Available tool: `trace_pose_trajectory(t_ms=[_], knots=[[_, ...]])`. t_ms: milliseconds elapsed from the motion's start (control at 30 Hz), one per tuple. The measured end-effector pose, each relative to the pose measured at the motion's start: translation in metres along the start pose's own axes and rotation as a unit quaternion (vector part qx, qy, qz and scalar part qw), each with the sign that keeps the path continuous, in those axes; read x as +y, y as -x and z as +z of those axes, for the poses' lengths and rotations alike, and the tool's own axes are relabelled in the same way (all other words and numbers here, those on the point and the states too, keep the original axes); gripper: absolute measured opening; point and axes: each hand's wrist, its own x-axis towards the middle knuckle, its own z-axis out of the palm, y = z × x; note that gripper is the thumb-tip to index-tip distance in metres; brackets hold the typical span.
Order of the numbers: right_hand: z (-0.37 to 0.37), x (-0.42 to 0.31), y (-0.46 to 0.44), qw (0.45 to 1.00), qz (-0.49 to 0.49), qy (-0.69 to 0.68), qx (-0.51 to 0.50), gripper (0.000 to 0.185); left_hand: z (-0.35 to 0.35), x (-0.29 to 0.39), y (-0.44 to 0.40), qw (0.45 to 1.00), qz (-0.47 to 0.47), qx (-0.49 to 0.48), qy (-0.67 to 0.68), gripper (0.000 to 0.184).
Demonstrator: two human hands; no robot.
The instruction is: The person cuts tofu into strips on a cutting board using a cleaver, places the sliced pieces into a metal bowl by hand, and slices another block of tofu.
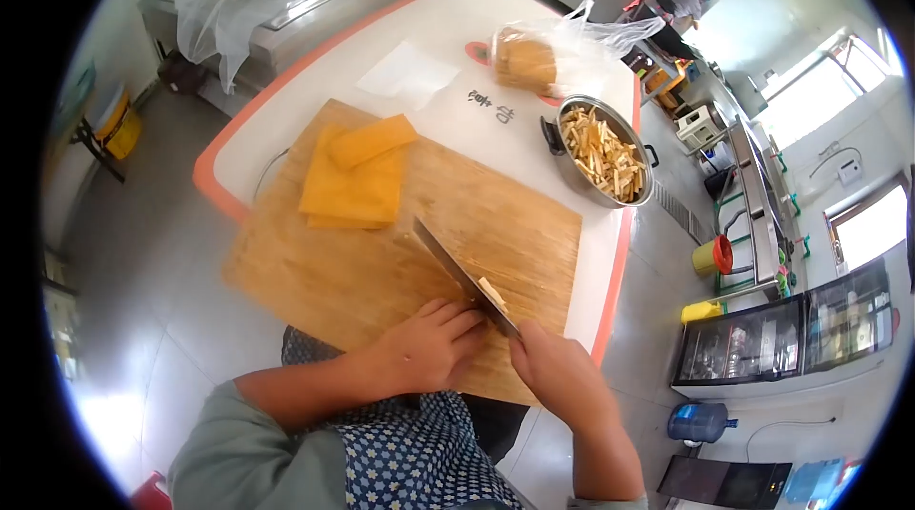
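My right hand (558,367) is wrapped round the handle of a large knife (456,267), its blade standing on the wooden cutting board (477,186). Just left of the blade my left hand (434,343) rests with its fingers together and curled; what lies under them is hidden. Small pale cut strips (493,294) lie on the blade's right side. Farther back at the left of the board, yellow-orange slabs (353,176) are stacked, with a smaller piece (374,141) on top.
A metal pot (600,153) of cut strips stands right of the board. Behind are a plastic bag (534,57) with a yellowish-brown block and a white sheet (408,73) on the table (324,62). Another person (679,3) bends over a far counter.
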Motion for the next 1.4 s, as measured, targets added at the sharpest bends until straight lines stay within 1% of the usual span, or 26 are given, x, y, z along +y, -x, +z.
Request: trace_pose_trajectory(t_ms=[33,100,133,200,233,300,333,400,533,600,733,800,933,1000,1033,1100,1133,1233,1300,1400], knots=[[0.003,0.000,-0.006,1.000,0.001,-0.001,0.007,0.024,-0.002,0.002,-0.002,1.000,0.006,0.000,-0.003,0.044],[0.005,0.001,-0.015,0.997,-0.014,-0.055,0.061,0.025,-0.006,0.005,-0.005,1.000,0.000,0.022,-0.019,0.042],[0.001,0.004,-0.014,0.997,-0.018,-0.051,0.063,0.025,-0.006,0.005,-0.005,0.999,0.000,0.027,-0.022,0.042],[-0.005,0.012,-0.010,0.994,0.019,-0.078,0.069,0.026,-0.004,0.002,0.000,0.999,0.021,0.038,-0.029,0.041],[-0.009,0.012,-0.005,0.994,0.018,-0.081,0.066,0.026,-0.005,0.003,0.002,0.999,0.017,0.036,-0.029,0.041],[-0.022,0.008,0.010,0.995,0.050,-0.083,0.014,0.026,-0.003,0.003,0.001,0.999,0.014,0.038,-0.023,0.041],[-0.025,0.008,0.014,0.995,0.052,-0.082,0.013,0.026,-0.002,0.003,0.000,0.999,0.013,0.038,-0.021,0.041],[-0.026,0.008,0.022,0.996,0.072,-0.028,-0.038,0.024,0.000,0.001,-0.001,0.999,0.016,0.039,-0.026,0.041],[-0.018,0.012,0.027,0.998,0.047,-0.007,-0.042,0.023,-0.002,0.001,0.000,0.999,0.016,0.036,-0.022,0.042],[-0.015,0.012,0.020,0.999,0.039,-0.008,-0.034,0.023,-0.003,0.002,0.000,0.999,0.002,0.029,-0.025,0.042],[-0.002,-0.002,-0.002,1.000,0.016,-0.014,0.001,0.024,-0.005,0.004,-0.004,1.000,0.007,0.016,-0.023,0.041],[0.002,-0.001,-0.013,0.998,-0.002,-0.052,0.022,0.024,-0.007,0.005,-0.006,0.999,0.006,0.035,-0.026,0.039],[0.003,0.012,-0.012,0.993,-0.002,-0.098,0.072,0.027,-0.006,0.003,0.000,0.996,0.022,0.053,-0.063,0.039],[-0.011,0.012,0.004,0.993,0.042,-0.101,0.033,0.027,-0.005,0.004,0.001,0.997,0.017,0.056,-0.049,0.040],[-0.014,0.013,0.010,0.994,0.043,-0.099,0.032,0.027,-0.004,0.004,0.000,0.997,0.016,0.057,-0.046,0.040],[-0.020,0.013,0.019,0.994,0.071,-0.082,-0.022,0.028,-0.004,0.003,-0.001,0.998,0.012,0.050,-0.037,0.041],[-0.021,0.013,0.022,0.994,0.073,-0.081,-0.024,0.028,-0.003,0.003,-0.002,0.998,0.011,0.050,-0.034,0.041],[-0.019,0.013,0.025,0.995,0.061,-0.052,-0.057,0.026,-0.003,0.002,-0.001,0.998,0.006,0.049,-0.038,0.039],[-0.015,0.014,0.021,0.998,0.030,-0.030,-0.053,0.026,-0.005,0.003,-0.002,0.998,0.012,0.054,-0.038,0.039],[-0.010,0.010,0.005,0.998,0.024,-0.026,-0.045,0.027,-0.004,0.002,-0.003,0.999,0.012,0.043,-0.031,0.039]])
